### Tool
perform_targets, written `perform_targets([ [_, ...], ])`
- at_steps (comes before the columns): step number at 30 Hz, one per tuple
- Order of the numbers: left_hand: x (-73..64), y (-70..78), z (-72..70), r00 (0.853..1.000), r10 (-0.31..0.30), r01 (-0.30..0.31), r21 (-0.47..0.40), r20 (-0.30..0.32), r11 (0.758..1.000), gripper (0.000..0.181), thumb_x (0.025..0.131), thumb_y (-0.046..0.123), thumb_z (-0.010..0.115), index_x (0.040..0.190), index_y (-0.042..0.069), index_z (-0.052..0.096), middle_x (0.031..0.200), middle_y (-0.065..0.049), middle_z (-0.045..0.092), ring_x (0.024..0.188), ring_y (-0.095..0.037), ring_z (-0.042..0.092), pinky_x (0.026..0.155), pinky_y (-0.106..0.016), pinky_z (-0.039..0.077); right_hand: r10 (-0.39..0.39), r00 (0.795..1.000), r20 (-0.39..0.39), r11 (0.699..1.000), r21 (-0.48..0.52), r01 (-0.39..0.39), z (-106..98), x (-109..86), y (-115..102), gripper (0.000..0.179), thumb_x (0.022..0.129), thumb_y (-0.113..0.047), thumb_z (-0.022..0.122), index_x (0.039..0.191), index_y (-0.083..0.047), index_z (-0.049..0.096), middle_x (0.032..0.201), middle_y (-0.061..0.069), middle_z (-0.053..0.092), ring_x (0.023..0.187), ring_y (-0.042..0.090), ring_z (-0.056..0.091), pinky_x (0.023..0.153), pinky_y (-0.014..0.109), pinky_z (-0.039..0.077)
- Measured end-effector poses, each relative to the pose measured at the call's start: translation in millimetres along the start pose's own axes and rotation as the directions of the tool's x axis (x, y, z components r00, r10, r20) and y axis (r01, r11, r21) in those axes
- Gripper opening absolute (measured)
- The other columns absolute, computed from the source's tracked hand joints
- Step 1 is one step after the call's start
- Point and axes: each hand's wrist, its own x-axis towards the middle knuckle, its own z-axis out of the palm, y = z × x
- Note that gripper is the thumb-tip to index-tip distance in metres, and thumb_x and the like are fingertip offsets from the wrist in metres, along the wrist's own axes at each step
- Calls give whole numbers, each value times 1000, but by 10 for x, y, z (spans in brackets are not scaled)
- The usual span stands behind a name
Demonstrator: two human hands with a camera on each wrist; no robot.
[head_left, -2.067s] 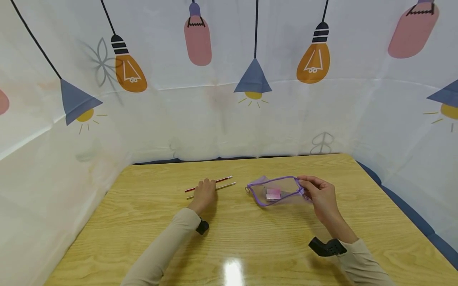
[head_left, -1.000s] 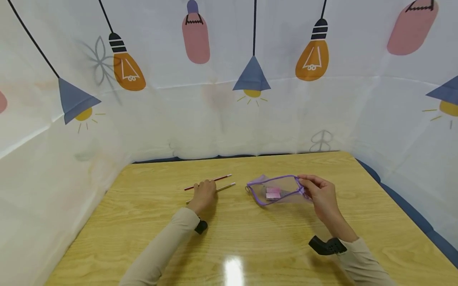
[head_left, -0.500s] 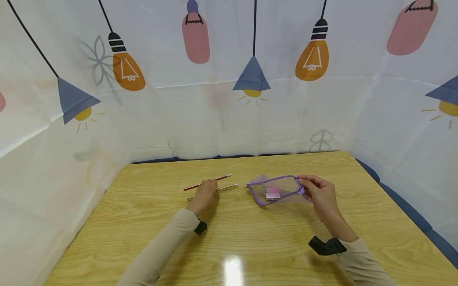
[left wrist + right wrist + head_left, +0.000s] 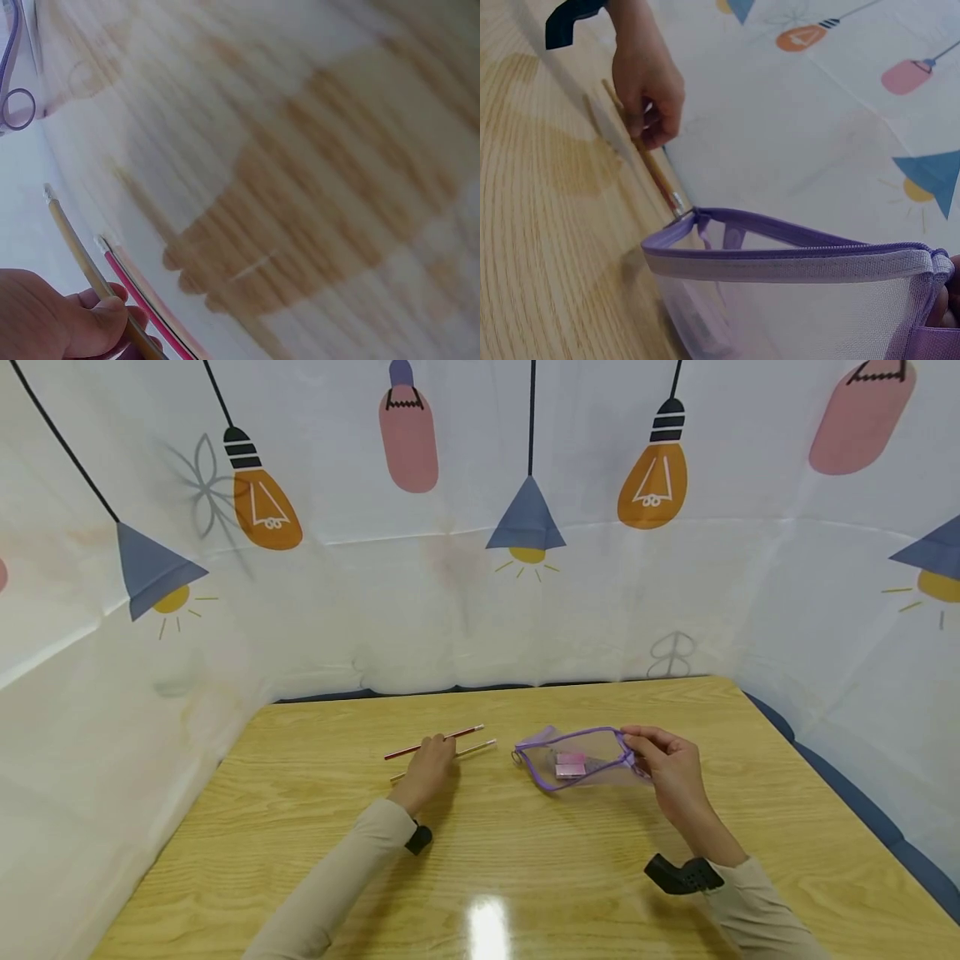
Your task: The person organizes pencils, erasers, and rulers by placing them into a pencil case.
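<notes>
My left hand pinches a gold-coloured pencil between thumb and fingers, its white-tipped end pointing right toward the pouch. A shadow beside that pencil in the right wrist view shows it raised off the wood. Just behind lies a dark red pencil on the table, its middle partly covered by the left fingers. My right hand pinches the right corner of a see-through mesh zip pouch with purple edging. The pouch mouth gapes open toward the left hand. Inside it sits a small pink and white block.
The wooden table reaches back to a white curtain printed with lamps and bulbs. A small ring hangs at the pouch's left corner. Black wrist cameras sit on both wrists.
The gold pencil has shifted and tilted slightly in my left fingers, its right end rising a little. My right hand and the pouch stay where they were.
</notes>
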Motion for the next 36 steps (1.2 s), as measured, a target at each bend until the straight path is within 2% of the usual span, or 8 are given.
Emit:
perform_targets([
  [5, -22, -16, 4, 999, 40, -40, 9, -36, 999, 19, 85, -15, 62, 79, -3, 50, 75, -18, 53, 72, -33, 54, 65, -41, 47, 1, 1000, -5, 1000, -3, -1, 4, 8, 9, 10, 91, -11, 68, 93, -4, 74, 85, -1, 70, 68, 9, 63, 61, 21, 53],
  [8, -27, -20, -3, 998, 37, -36, 19, -44, 999, 19, 85, -15, 62, 78, -3, 50, 73, -18, 52, 71, -33, 54, 63, -40, 48, -4, 1000, 1, 1000, 0, 4, 2, 15, 19, 10, 92, -11, 68, 94, -3, 74, 85, 0, 70, 68, 9, 64, 61, 21, 53],
  [12, -23, -11, -27, 1000, -1, 1, 0, -16, 1000, 17, 85, -14, 63, 80, -3, 52, 74, -18, 52, 72, -34, 55, 62, -39, 48, -10, 1000, 9, 1000, -5, 10, 1, 25, 32, 12, 92, -12, 68, 95, -3, 74, 84, 0, 70, 68, 9, 65, 61, 21, 53],
  [16, -20, 6, -53, 1000, -7, 7, -24, 13, 1000, 16, 86, -14, 63, 81, -3, 52, 75, -17, 52, 74, -33, 55, 64, -39, 47, -9, 1000, 5, 1000, -2, 9, -6, 25, 33, 11, 92, -12, 69, 94, -3, 74, 84, 0, 70, 67, 9, 64, 60, 21, 53],
  [21, -29, 18, -65, 1000, -8, 9, -61, 21, 998, 18, 87, -14, 61, 79, -1, 51, 75, -15, 51, 74, -32, 53, 64, -37, 45, -10, 1000, 8, 1000, 15, 10, -18, 15, 33, 10, 92, -12, 68, 94, -3, 74, 84, 0, 70, 68, 9, 65, 60, 21, 53],
  [27, -33, 30, -83, 1000, 7, -8, -95, -9, 995, 16, 87, -14, 60, 79, -1, 55, 77, -15, 55, 75, -32, 55, 66, -39, 47, -6, 1000, 5, 1000, 10, 6, -17, 12, 35, 11, 92, -12, 68, 94, -4, 75, 83, 0, 70, 66, 9, 65, 60, 21, 53],
  [36, -29, 102, -156, 996, 62, -70, -129, -67, 989, 12, 85, -11, 65, 83, -1, 59, 81, -16, 61, 76, -33, 59, 69, -40, 50, -3, 1000, 9, 1000, 15, 3, -10, 14, 36, 12, 92, -11, 68, 95, -3, 75, 82, 0, 70, 66, 9, 64, 58, 21, 53],
])
